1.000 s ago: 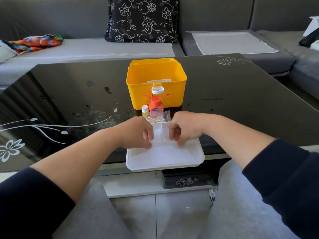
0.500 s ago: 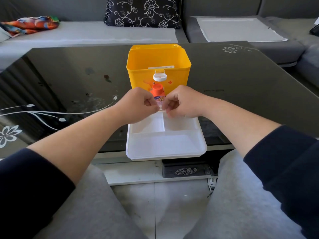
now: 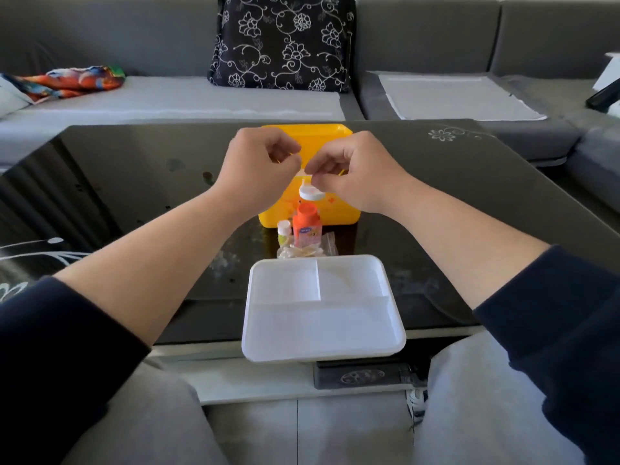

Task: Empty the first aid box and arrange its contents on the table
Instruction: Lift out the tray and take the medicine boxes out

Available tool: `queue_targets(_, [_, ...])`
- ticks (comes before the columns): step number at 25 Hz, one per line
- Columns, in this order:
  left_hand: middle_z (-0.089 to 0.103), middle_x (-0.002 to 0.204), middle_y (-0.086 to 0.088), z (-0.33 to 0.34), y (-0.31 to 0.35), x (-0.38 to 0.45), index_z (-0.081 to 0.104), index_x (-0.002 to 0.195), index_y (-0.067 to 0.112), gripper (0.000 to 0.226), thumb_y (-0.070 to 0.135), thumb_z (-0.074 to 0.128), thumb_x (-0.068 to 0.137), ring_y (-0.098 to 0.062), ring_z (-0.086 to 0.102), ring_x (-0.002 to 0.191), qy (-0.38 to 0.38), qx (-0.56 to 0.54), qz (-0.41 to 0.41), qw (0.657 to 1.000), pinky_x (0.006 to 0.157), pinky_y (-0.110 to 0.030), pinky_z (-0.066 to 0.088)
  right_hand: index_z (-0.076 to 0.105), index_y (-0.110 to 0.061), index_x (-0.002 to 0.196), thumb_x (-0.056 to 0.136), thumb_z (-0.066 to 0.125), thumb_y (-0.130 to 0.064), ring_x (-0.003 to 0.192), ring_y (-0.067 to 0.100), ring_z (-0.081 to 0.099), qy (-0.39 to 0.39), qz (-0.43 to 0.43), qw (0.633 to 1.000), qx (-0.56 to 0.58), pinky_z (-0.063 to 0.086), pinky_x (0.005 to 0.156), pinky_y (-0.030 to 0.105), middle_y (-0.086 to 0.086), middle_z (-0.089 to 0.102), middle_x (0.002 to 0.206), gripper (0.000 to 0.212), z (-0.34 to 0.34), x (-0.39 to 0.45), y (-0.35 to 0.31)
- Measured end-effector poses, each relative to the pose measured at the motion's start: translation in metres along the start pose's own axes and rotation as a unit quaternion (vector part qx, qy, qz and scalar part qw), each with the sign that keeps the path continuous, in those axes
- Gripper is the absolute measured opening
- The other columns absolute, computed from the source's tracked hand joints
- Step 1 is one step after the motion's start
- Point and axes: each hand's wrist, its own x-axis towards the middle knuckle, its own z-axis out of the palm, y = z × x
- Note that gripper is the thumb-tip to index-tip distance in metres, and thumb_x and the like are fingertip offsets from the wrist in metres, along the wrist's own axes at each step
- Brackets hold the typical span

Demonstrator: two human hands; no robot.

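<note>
Up over the yellow first aid box (image 3: pixel 339 209), the left hand (image 3: pixel 258 169) and right hand (image 3: pixel 352 172) meet with fingers curled — whether they pinch anything I cannot tell. Before the box on the black table (image 3: pixel 469 203) stand an orange bottle (image 3: pixel 306 226) and a small vial (image 3: pixel 283 229) — a clear packet (image 3: pixel 302 251) lies beside, then the white divided tray (image 3: pixel 322 317).

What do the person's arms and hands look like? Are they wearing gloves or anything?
No gloves. Both the left hand and the right hand are bare, with no rings or watch showing. The forearms are bare too, because the dark navy sleeves are pushed up towards the elbows. The sleeves look plain, with no markings.
</note>
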Motion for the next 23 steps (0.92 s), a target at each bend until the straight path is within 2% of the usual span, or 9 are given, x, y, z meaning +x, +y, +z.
queue_targets(2, [0.073,0.081,-0.008,0.002,-0.004,0.024,0.074,0.097,0.015,0.014,0.014,0.066,0.086,-0.027,0.070,0.074,0.005,0.007,-0.035,0.999,0.066,-0.033,0.057,0.078,-0.009,0.100,0.086,0.071,0.001,0.079,0.010,0.069,0.012,0.014,1.000,-0.022,0.057,0.075,0.022,0.002,0.074,0.086,0.018,-0.008,0.025,0.004])
queue_targets(5, [0.071,0.084,-0.009,0.006,-0.013,0.060,0.073,0.097,0.017,0.012,0.017,0.066,0.087,-0.027,0.067,0.074,-0.046,0.029,-0.116,0.992,0.068,-0.037,0.058,0.076,-0.012,0.110,0.089,0.070,-0.002,0.093,0.019,0.071,-0.002,0.085,0.995,-0.052,0.059,0.087,0.037,0.004,0.074,0.097,0.024,-0.017,0.060,0.021])
queue_targets(8, [0.066,0.086,-0.013,0.018,-0.021,0.091,0.070,0.106,0.005,0.026,0.022,0.067,0.088,-0.032,0.067,0.077,-0.106,0.057,-0.217,0.969,0.076,-0.042,0.060,0.074,-0.015,0.114,0.087,0.069,-0.007,0.093,0.023,0.068,-0.033,0.173,0.981,-0.083,0.059,0.078,0.038,0.010,0.071,0.108,0.029,-0.015,0.085,0.037])
queue_targets(11, [0.059,0.125,-0.021,0.033,-0.023,0.104,0.051,0.134,0.004,0.053,0.031,0.066,0.092,-0.041,0.062,0.109,-0.162,0.047,-0.323,0.931,0.092,-0.053,0.055,0.071,-0.003,0.116,0.092,0.062,-0.011,0.072,0.024,0.054,-0.096,0.262,0.947,-0.162,0.050,0.059,0.044,0.024,0.067,0.103,0.027,-0.001,0.102,0.045])
queue_targets(13, [0.045,0.149,-0.022,0.042,-0.026,0.106,0.040,0.148,0.009,0.062,0.033,0.063,0.095,-0.043,0.049,0.130,-0.188,0.057,-0.354,0.914,0.103,-0.054,0.047,0.065,-0.003,0.101,0.095,0.059,-0.017,0.068,0.025,0.049,-0.133,0.308,0.915,-0.223,0.043,0.053,0.035,0.016,0.058,0.084,0.016,0.009,0.107,0.048])
queue_targets(15, [0.032,0.161,-0.018,0.049,-0.033,0.107,0.032,0.154,0.010,0.067,0.032,0.061,0.098,-0.041,0.037,0.143,-0.196,0.050,-0.369,0.907,0.109,-0.053,0.039,0.060,-0.010,0.098,0.099,0.059,-0.024,0.068,0.022,0.052,-0.155,0.329,0.896,-0.254,0.040,0.053,0.030,0.009,0.055,0.084,0.015,0.016,0.111,0.051])
queue_targets(17, [0.026,0.165,-0.015,0.053,-0.037,0.107,0.027,0.157,0.012,0.068,0.032,0.058,0.100,-0.039,0.030,0.147,-0.207,0.042,-0.378,0.901,0.112,-0.052,0.035,0.061,-0.010,0.113,0.103,0.054,-0.030,0.078,0.024,0.056,-0.184,0.333,0.885,-0.269,0.044,0.062,0.032,0.009,0.057,0.094,0.023,0.020,0.112,0.053])
queue_targets(20, [0.025,0.165,-0.013,0.059,-0.040,0.109,0.025,0.158,0.013,0.066,0.032,0.053,0.102,-0.037,0.029,0.148,-0.223,0.051,-0.379,0.896,0.113,-0.051,0.033,0.054,-0.009,0.141,0.109,0.043,-0.031,0.115,0.031,0.058,-0.223,0.319,0.878,-0.278,0.041,0.082,0.033,0.014,0.059,0.129,0.040,0.024,0.113,0.054])
queue_targets(23, [0.029,0.163,-0.013,0.062,-0.043,0.110,0.026,0.157,0.014,0.062,0.031,0.052,0.102,-0.037,0.035,0.144,-0.225,0.058,-0.381,0.895,0.110,-0.050,0.037,0.063,-0.003,0.129,0.104,0.053,-0.021,0.123,0.035,0.061,-0.205,0.312,0.895,-0.246,0.044,0.083,0.037,0.017,0.064,0.133,0.033,0.025,0.115,0.059])
